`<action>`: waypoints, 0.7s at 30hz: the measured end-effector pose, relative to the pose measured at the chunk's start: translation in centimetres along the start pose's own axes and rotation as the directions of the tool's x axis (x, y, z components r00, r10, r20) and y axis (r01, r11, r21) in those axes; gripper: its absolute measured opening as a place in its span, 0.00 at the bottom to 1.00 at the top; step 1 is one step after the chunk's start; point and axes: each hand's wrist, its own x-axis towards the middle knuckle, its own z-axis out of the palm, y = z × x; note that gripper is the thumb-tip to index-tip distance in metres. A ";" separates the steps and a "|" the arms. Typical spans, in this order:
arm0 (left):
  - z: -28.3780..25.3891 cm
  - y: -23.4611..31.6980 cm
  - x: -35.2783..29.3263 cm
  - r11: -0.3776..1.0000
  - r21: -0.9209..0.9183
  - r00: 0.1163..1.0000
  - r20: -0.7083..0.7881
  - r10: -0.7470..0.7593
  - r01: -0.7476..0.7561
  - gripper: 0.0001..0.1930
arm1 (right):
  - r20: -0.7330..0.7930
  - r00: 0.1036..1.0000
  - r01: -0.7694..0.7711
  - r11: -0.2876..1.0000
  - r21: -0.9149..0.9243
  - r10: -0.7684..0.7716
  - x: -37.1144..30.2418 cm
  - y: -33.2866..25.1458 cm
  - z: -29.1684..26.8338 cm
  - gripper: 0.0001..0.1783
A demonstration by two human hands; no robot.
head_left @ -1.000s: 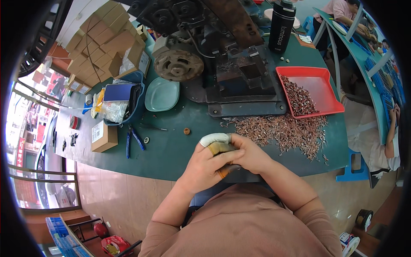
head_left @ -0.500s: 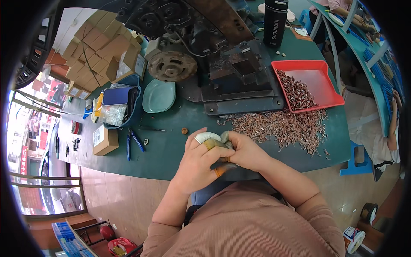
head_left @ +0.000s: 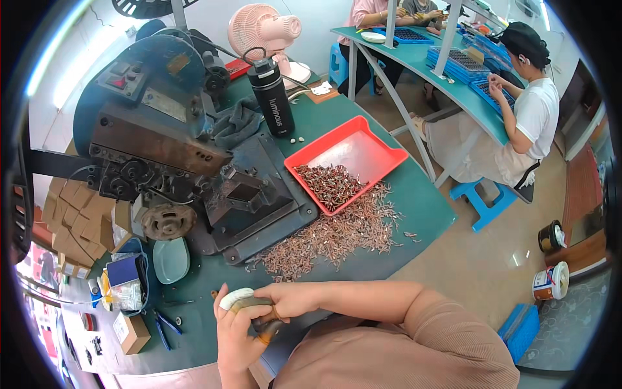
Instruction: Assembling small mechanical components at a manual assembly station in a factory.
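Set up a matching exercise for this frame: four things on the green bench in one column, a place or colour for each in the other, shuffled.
Things:
1. red tray
2. black bottle
3. pale oval dish
4. white-tipped roll

Descriptions:
A. gripped by both hands
B. upright beside the grey cloth
C. holds a heap of small metal parts
D. near the bench's left end, below the machine's round wheel

Pairs: 1-C, 2-B, 3-D, 4-A

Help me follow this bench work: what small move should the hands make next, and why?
Probably finish seating the white finger cover on the left hand: the right hand is pinching at those fingers, both hands are off the loose pile of small brown metal parts, so nothing can be picked up yet.
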 end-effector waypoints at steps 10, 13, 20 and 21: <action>0.7 1.4 0.3 0.982 0.146 0.993 0.019 0.120 -0.122 0.19 | -0.077 0.992 0.102 0.992 0.075 -0.096 -0.6 1.4 0.1 0.15; 0.9 1.4 -0.1 0.973 0.188 0.990 0.050 0.129 -0.136 0.20 | 0.088 0.979 0.179 0.982 0.056 -0.184 0.2 2.6 -0.5 0.14; -1.0 -0.8 -1.8 0.973 -0.001 0.947 -0.231 -0.226 0.232 0.17 | -0.280 0.951 0.095 0.986 -0.137 -0.131 0.4 1.0 0.4 0.08; -1.1 -1.9 -2.4 0.940 0.046 0.908 -0.277 -0.313 0.338 0.16 | -0.265 0.957 0.089 0.987 -0.132 -0.122 0.4 0.8 0.5 0.08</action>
